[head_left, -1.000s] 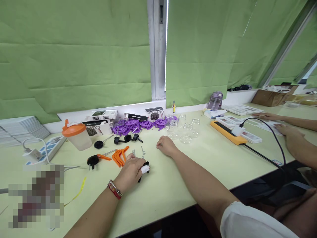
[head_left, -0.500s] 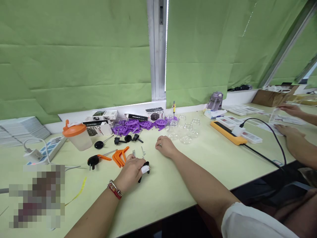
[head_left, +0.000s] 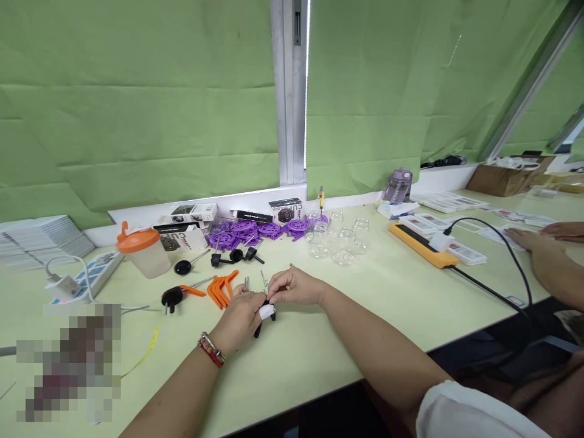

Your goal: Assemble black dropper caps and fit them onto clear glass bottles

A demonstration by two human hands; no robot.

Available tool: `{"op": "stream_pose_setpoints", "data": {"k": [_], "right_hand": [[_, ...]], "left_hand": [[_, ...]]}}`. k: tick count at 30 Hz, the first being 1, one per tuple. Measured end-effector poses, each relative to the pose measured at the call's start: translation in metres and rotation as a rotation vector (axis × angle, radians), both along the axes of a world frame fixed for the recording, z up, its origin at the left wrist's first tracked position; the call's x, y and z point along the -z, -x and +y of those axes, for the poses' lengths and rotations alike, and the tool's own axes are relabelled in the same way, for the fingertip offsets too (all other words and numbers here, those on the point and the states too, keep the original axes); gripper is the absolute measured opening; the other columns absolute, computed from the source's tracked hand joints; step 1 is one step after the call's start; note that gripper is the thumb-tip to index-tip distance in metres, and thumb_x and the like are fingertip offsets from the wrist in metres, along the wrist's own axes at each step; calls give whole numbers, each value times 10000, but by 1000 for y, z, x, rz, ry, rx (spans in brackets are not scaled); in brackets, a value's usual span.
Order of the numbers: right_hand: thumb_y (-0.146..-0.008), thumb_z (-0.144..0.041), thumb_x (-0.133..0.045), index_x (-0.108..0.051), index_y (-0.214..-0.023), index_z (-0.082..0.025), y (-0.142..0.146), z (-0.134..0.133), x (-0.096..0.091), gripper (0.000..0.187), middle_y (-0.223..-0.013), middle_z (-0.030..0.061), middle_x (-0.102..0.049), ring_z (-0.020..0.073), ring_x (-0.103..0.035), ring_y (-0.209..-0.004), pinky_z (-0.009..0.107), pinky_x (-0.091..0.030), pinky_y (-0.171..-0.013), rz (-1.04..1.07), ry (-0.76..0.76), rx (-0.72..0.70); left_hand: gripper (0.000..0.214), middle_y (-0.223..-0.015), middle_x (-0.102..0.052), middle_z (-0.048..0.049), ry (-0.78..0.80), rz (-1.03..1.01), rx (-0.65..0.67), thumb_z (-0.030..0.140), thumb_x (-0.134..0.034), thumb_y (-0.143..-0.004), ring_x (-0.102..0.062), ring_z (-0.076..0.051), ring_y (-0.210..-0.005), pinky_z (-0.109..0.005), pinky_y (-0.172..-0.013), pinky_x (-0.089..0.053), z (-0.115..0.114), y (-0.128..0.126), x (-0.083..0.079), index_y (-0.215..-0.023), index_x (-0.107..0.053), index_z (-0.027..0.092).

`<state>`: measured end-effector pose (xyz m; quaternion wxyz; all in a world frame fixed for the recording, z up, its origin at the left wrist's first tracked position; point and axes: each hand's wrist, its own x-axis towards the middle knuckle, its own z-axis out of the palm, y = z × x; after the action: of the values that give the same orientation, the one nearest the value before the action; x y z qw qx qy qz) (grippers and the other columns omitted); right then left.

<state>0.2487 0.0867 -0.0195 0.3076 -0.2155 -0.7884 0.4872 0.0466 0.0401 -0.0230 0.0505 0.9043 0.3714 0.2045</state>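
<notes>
black knob piece (head_left: 259, 327) sits low on the worktop (head_left: 319, 340), gripped in the left hand (head_left: 241, 316), whose fingers are curled tight around it, one fingertip taped white. the right hand (head_left: 294, 287) meets it there, fingers pinched at the piece's top end. loose screws (head_left: 263, 278) and orange clips (head_left: 221, 287) lie just behind, purple wheels (head_left: 255, 230) and clear jars (head_left: 340, 240) farther back.

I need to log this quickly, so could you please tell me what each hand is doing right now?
Left hand: closed on a black part.
Right hand: fingers pinched at the same part; its own hold cannot be told.
</notes>
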Motion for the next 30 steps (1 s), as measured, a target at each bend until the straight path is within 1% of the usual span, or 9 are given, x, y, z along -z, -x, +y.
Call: {"op": "stream_pose_setpoints", "data": {"k": [4, 12, 22, 24, 25, 27, 28, 29, 30], "right_hand": [[-726, -370, -740, -744, -829, -159, 0, 0, 1, 235, -836, 42, -652, 145, -610, -790, 274, -477, -758, 26, 24, -10], [-704, -354, -750, -742, -803, -141, 0, -2, -1, 235, -795, 38, -667, 132, -600, -716, 262, -471, -684, 23, 45, 36], [-670, -374, -767, -735, -794, -140, 0, 1, 2, 267, -788, 46, -683, 142, -606, -728, 277, -480, -698, 59, 87, 43], [-688, -376, -742, -723, -833, -139, -6, 9, 3, 278, -801, 53, -689, 134, -597, -708, 275, -476, -679, 118, 113, 172], [-716, -376, -711, -714, -871, -142, -12, 15, 5, 281, -819, 58, -692, 126, -587, -687, 268, -472, -654, 156, 126, 291], [-799, -353, -600, -688, -973, -155, -24, 28, 10, 278, -887, 70, -692, 111, -564, -640, 246, -450, -586, 181, 124, 605], [-846, -325, -522, -675, -1018, -157, -31, 34, 12, 285, -935, 79, -687, 112, -570, -646, 244, -449, -579, 130, 107, 745], [-874, -291, -462, -665, -1048, -159, -37, 39, 15, 298, -962, 83, -686, 119, -586, -664, 250, -457, -593, 13, 74, 845], [-887, -265, -433, -659, -1071, -163, -42, 43, 18, 309, -983, 81, -687, 130, -606, -712, 259, -470, -637, -135, 5, 891]], "left_hand": [[293, -591, -461, 43, 6, 2, -1, 308, -389, -944, -384, -125, -555, -360, -758, -343, 1, 0, 1, -680, -429, 190], [329, -584, -470, 40, -1, -6, -11, 357, -397, -950, -385, -126, -554, -355, -757, -341, 1, 0, 2, -673, -443, 185], [327, -595, -487, 33, -1, -6, 4, 363, -376, -955, -398, -129, -563, -351, -743, -346, 0, 0, -1, -689, -454, 189], [329, -600, -497, 29, 4, -6, 8, 372, -384, -952, -410, -133, -570, -352, -749, -348, -1, -1, -3, -685, -448, 191], [331, -602, -500, 28, 11, -5, 9, 377, -389, -950, -415, -134, -573, -353, -755, -348, -2, -1, -3, -681, -443, 191], [332, -607, -502, 29, 29, -5, 7, 377, -395, -949, -417, -133, -575, -356, -767, -348, -3, -1, -5, -677, -434, 191], [331, -607, -502, 30, 37, -5, 8, 374, -396, -949, -415, -131, -574, -358, -772, -347, -3, -1, -5, -676, -431, 191], [330, -606, -500, 32, 43, -5, 9, 370, -397, -949, -411, -129, -571, -360, -776, -346, -3, -1, -5, -675, -428, 190], [330, -602, -497, 33, 46, -6, 9, 367, -397, -949, -404, -127, -567, -362, -777, -346, -3, -1, -5, -673, -425, 190]]}}
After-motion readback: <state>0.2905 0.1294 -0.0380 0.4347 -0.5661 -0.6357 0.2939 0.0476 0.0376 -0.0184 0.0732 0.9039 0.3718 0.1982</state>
